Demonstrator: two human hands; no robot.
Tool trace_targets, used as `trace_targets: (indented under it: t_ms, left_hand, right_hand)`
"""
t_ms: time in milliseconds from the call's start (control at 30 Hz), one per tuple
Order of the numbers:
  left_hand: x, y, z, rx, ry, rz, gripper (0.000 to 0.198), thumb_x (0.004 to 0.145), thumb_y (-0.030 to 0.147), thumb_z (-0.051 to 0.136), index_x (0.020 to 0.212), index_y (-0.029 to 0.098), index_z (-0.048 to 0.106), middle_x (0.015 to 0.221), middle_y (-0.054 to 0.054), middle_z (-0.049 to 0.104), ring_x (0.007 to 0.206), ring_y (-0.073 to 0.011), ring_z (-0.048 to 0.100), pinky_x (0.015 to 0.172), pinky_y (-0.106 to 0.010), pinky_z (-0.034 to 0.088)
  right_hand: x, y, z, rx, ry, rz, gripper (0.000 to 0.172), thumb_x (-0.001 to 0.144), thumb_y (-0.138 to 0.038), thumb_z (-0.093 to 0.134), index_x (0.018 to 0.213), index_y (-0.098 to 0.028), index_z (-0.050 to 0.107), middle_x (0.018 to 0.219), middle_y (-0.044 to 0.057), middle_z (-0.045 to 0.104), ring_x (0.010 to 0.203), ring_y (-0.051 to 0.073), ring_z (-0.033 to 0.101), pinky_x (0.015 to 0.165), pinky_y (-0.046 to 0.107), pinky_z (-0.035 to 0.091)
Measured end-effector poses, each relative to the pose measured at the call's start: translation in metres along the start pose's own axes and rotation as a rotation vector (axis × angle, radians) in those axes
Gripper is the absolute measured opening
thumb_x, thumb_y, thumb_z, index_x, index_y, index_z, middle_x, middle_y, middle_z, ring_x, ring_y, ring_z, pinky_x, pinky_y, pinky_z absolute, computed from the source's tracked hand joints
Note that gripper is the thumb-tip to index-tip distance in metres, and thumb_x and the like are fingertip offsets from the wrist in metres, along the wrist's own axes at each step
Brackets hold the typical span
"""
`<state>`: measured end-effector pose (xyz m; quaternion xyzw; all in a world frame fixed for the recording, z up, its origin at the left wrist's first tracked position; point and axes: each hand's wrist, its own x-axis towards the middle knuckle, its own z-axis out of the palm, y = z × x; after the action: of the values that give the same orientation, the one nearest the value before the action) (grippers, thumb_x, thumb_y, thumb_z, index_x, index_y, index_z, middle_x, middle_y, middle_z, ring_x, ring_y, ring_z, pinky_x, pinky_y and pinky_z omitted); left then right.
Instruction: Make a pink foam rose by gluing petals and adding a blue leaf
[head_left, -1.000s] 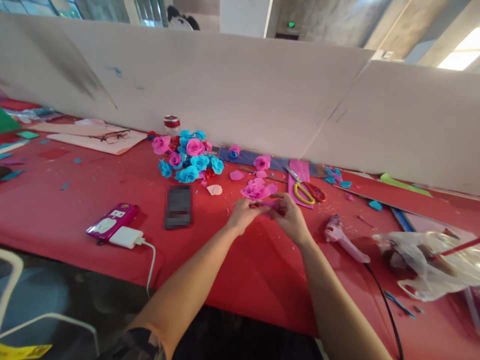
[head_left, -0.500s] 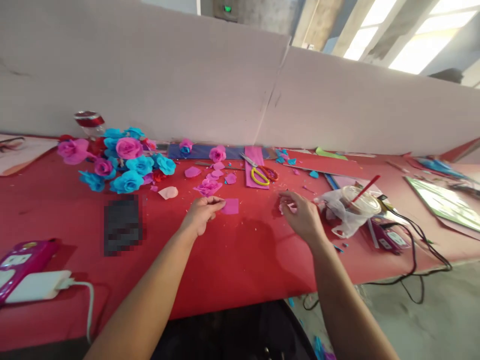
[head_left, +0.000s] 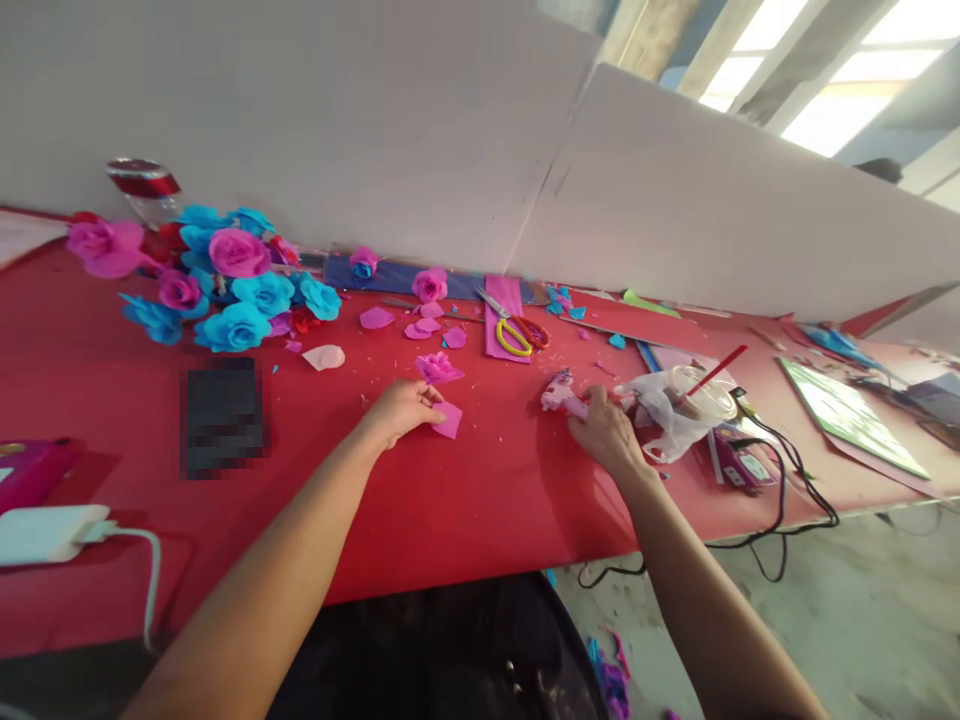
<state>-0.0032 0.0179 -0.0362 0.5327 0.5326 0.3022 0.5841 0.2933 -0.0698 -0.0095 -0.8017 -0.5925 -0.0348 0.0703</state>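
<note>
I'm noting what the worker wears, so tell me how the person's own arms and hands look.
The left hand and right hand are both ungloved. The left forearm and right forearm are uncovered, with no sleeve, watch or bracelet showing. I can't make out any ring, though some fingers are partly hidden.

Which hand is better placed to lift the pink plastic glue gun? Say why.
Right, probably: the right hand is at the glue gun, while the left hand, farther off, pinches a flat magenta paper piece.
</note>
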Motion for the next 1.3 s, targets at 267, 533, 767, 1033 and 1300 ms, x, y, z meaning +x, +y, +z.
trace_targets:
  t_ms: [267,533,767,1033,1300]
  left_hand:
    - [0.0,-0.002,0.0,0.01,0.076,0.008,0.024,0.042,0.005,0.071,0.06,0.019,0.063,0.048,0.003,0.056,0.045,-0.0116,0.05,0.046,-0.022,0.034]
    - [0.005,-0.006,0.001,0.04,0.08,0.03,0.027,0.042,0.002,0.069,0.06,0.02,0.061,0.048,0.003,0.056,0.046,-0.0137,0.051,0.048,-0.024,0.034]
    - [0.008,-0.013,0.001,0.091,0.095,0.06,0.026,0.043,0.004,0.072,0.061,0.02,0.062,0.049,0.001,0.057,0.047,-0.0145,0.051,0.05,-0.024,0.034]
    - [0.006,-0.008,0.001,0.216,0.117,0.092,0.024,0.047,0.005,0.072,0.064,0.019,0.062,0.055,0.0,0.059,0.052,-0.0142,0.053,0.052,-0.024,0.034]
    - [0.005,-0.004,-0.002,0.407,0.062,0.083,0.024,0.055,0.012,0.072,0.076,0.017,0.062,0.066,-0.001,0.064,0.063,-0.0155,0.058,0.057,-0.024,0.04]
  right_hand:
    - [-0.022,-0.029,-0.024,0.806,-0.051,0.097,0.037,0.076,-0.051,0.057,0.092,-0.018,0.055,0.058,-0.003,0.051,0.052,0.013,0.047,0.053,0.026,0.037]
    - [-0.046,-0.057,-0.024,1.082,-0.591,-0.187,0.034,0.082,-0.048,0.055,0.095,-0.017,0.06,0.059,-0.002,0.049,0.053,0.01,0.042,0.05,0.023,0.035]
    - [-0.045,-0.06,0.001,1.027,-0.568,-0.321,0.041,0.084,-0.057,0.046,0.089,-0.018,0.054,0.063,-0.003,0.04,0.05,0.008,0.032,0.045,0.022,0.028]
    - [-0.04,-0.061,0.002,0.872,-0.553,-0.299,0.037,0.082,-0.056,0.049,0.077,-0.02,0.046,0.057,-0.006,0.031,0.049,0.008,0.028,0.044,0.022,0.021]
    - [-0.036,-0.064,-0.002,0.847,-0.557,-0.246,0.037,0.082,-0.055,0.048,0.081,-0.018,0.049,0.058,-0.006,0.031,0.049,0.008,0.027,0.045,0.023,0.021]
